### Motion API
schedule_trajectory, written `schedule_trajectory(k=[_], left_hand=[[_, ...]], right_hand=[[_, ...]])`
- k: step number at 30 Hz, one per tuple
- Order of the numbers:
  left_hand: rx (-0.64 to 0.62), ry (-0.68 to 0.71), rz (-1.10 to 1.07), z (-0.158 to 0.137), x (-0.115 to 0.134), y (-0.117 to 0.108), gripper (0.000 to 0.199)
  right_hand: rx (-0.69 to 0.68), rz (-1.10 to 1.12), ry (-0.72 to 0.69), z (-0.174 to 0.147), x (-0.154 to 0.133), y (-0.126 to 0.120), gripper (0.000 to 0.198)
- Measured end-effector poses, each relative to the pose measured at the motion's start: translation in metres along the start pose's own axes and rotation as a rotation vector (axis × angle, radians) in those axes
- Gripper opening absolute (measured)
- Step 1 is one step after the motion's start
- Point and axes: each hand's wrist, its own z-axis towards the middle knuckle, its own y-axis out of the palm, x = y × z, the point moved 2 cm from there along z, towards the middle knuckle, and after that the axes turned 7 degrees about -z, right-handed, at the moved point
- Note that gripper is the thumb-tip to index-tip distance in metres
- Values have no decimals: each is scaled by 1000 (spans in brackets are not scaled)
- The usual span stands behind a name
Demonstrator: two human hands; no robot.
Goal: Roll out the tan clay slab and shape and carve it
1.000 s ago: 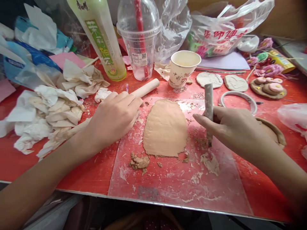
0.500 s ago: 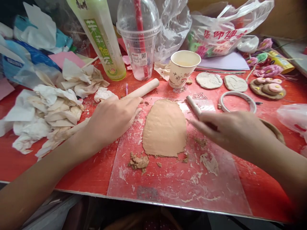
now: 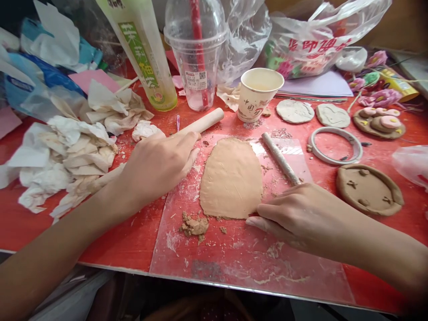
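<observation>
A thin flat slab of brown clay (image 3: 230, 178) lies on a clear plastic sheet (image 3: 234, 263). My left hand (image 3: 155, 162) is closed over a pale rolling pin (image 3: 207, 121) to the slab's left; the pin shows beyond both sides of the hand. At the slab's lower right edge is my right hand (image 3: 287, 216), its thumb and forefinger pinching the clay there. Just beyond its knuckles rests a thin clay-smeared stick (image 3: 280, 157). A crumbly lump of clay (image 3: 194, 225) sits below the slab's left corner.
Crumpled tissues (image 3: 73, 149) pile up at the left. A paper cup (image 3: 256, 104), a plastic cup (image 3: 197, 67) and a bottle (image 3: 143, 67) stand behind. On the right are a tape roll (image 3: 316, 151), a rimmed clay dish (image 3: 369, 191) and clay discs (image 3: 294, 111).
My right hand has moved down and left to the slab's lower right edge, uncovering the thin stick and the rimmed clay dish. My left hand has stayed on the rolling pin.
</observation>
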Motion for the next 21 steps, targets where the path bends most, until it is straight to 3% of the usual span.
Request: schedule_trajectory(k=[11,21], left_hand=[[-3,-27,-2,0,1,0,29],[-40,-37,50,0,2,-2,31]], right_hand=[[-61,30,-14,-1,-3,0,43],[-80,54,-22,-2,-4,-2,24]])
